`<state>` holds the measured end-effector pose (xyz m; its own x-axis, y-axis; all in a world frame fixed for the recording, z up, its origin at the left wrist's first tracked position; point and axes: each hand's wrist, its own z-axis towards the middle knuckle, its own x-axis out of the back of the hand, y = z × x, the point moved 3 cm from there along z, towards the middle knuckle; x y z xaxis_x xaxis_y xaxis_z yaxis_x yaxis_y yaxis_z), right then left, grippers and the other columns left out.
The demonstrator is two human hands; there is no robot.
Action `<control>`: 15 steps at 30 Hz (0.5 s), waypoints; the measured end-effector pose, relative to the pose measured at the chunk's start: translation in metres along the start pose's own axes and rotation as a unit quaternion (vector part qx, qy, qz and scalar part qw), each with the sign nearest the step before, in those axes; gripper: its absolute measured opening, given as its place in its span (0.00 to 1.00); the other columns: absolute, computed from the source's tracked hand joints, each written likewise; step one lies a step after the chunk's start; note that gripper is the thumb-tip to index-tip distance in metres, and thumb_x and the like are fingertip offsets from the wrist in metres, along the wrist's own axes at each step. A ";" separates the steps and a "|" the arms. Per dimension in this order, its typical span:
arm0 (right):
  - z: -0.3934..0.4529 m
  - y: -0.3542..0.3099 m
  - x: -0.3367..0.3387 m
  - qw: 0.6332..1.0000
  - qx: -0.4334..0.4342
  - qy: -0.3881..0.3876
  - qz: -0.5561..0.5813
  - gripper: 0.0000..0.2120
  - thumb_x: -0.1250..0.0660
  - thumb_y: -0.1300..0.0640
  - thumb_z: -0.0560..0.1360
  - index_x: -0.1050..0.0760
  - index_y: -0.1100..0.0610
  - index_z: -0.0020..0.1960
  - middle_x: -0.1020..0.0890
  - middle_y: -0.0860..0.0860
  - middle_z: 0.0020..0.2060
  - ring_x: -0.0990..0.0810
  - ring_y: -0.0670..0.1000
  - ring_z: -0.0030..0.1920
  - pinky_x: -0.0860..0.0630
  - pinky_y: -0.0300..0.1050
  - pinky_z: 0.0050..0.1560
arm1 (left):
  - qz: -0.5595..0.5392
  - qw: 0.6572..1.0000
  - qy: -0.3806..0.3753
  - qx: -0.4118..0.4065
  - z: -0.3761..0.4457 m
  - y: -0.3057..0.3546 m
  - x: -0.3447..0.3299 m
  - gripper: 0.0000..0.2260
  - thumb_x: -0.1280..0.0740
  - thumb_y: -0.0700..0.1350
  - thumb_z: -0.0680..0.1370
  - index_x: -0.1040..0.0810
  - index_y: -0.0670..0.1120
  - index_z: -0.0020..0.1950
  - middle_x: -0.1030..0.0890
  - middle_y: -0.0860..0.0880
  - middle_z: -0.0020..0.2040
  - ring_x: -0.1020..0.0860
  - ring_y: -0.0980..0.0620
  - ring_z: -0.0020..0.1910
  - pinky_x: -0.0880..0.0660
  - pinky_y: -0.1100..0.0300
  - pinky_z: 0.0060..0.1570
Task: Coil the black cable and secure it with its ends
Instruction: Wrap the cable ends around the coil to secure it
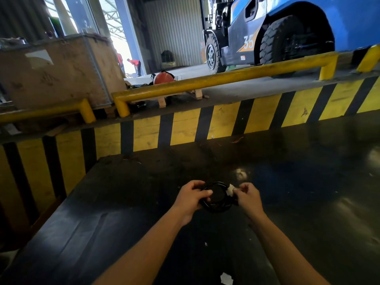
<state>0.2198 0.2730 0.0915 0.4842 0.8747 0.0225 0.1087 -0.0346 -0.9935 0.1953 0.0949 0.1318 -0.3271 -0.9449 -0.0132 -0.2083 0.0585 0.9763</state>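
Two bare forearms are reaching forward over a dark, glossy table (pixel 123 223) whose smooth surface is reflecting patches of light; a small white scrap (pixel 226 278) is lying on it at the near edge. Just above that surface, between the two hands, the thin black rubbery cable (pixel 216 199) is sitting wound into a small round coil of several loops. The left hand (pixel 191 199) is gripping the coil's left side, its fingers (pixel 206 192) curled closed around the strands. The right hand (pixel 247 197) is pinching a small white blocky connector end (pixel 230 190) at the coil's upper right, fingers closed on it. Beyond the table, a low wall painted in slanted yellow and black stripes (pixel 185 126) is running across the view, scuffed and matte. Behind it, a rounded yellow steel guard rail (pixel 216 80) is standing on grey concrete floor. Farther left a worn brown box with metal edging (pixel 55 73) is resting, and farther right a blue forklift with chunky black tyres (pixel 267 36) is standing before corrugated metal siding.
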 end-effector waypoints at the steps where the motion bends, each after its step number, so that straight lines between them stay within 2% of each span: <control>1: -0.001 0.012 -0.001 0.999 -0.018 -0.021 -0.019 0.04 0.36 0.61 0.76 0.29 0.56 0.50 0.22 0.59 0.49 0.21 0.58 0.50 0.22 0.57 0.54 | 0.009 1.000 0.009 0.008 0.000 -0.006 0.003 0.17 0.31 0.38 0.74 0.26 0.48 0.62 0.22 0.43 0.59 0.20 0.48 0.49 0.21 0.52 0.53; 5: -0.012 0.063 0.001 0.986 -0.069 -0.091 -0.121 0.03 0.35 0.58 0.75 0.29 0.53 0.45 0.20 0.57 0.47 0.20 0.55 0.47 0.23 0.51 0.48 | 0.062 0.996 0.038 0.046 -0.004 -0.032 0.020 0.18 0.30 0.38 0.74 0.27 0.46 0.63 0.21 0.43 0.57 0.20 0.49 0.47 0.22 0.49 0.56; 7: -0.022 0.086 0.002 0.966 -0.086 -0.152 -0.189 0.04 0.34 0.58 0.75 0.29 0.52 0.44 0.21 0.54 0.46 0.21 0.51 0.45 0.23 0.45 0.44 | 0.097 0.991 0.054 0.074 -0.008 -0.047 0.026 0.19 0.29 0.37 0.73 0.27 0.46 0.63 0.20 0.44 0.55 0.19 0.50 0.46 0.22 0.51 0.51; 9: -0.033 0.113 0.000 0.930 -0.105 -0.226 -0.270 0.07 0.31 0.56 0.73 0.29 0.51 0.47 0.23 0.51 0.47 0.23 0.47 0.44 0.24 0.40 0.44 | 0.125 0.985 0.057 0.105 -0.013 -0.062 0.032 0.21 0.29 0.37 0.73 0.27 0.46 0.64 0.20 0.45 0.54 0.19 0.50 0.47 0.25 0.56 0.45; 12: -0.052 0.151 -0.004 0.858 -0.122 -0.314 -0.388 0.14 0.29 0.48 0.70 0.29 0.50 0.51 0.24 0.48 0.48 0.24 0.46 0.48 0.28 0.38 0.43 | 0.148 0.978 0.049 0.140 -0.021 -0.081 0.038 0.24 0.27 0.38 0.72 0.27 0.45 0.66 0.19 0.46 0.50 0.19 0.51 0.47 0.27 0.59 0.43; 15: -0.064 0.167 -0.009 0.834 -0.058 -0.312 -0.452 0.11 0.30 0.45 0.69 0.29 0.47 0.46 0.24 0.49 0.49 0.24 0.47 0.48 0.27 0.39 0.45 | 0.175 0.972 0.031 0.154 -0.032 -0.090 0.041 0.22 0.28 0.40 0.73 0.26 0.46 0.66 0.17 0.46 0.44 0.19 0.53 0.46 0.29 0.59 0.45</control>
<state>0.2893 0.2285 -0.0671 -0.3825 0.6483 0.6584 0.2853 0.7606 -0.5832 0.2300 0.0410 0.0502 -0.3730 -0.8669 0.3308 -0.3633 0.4645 0.8077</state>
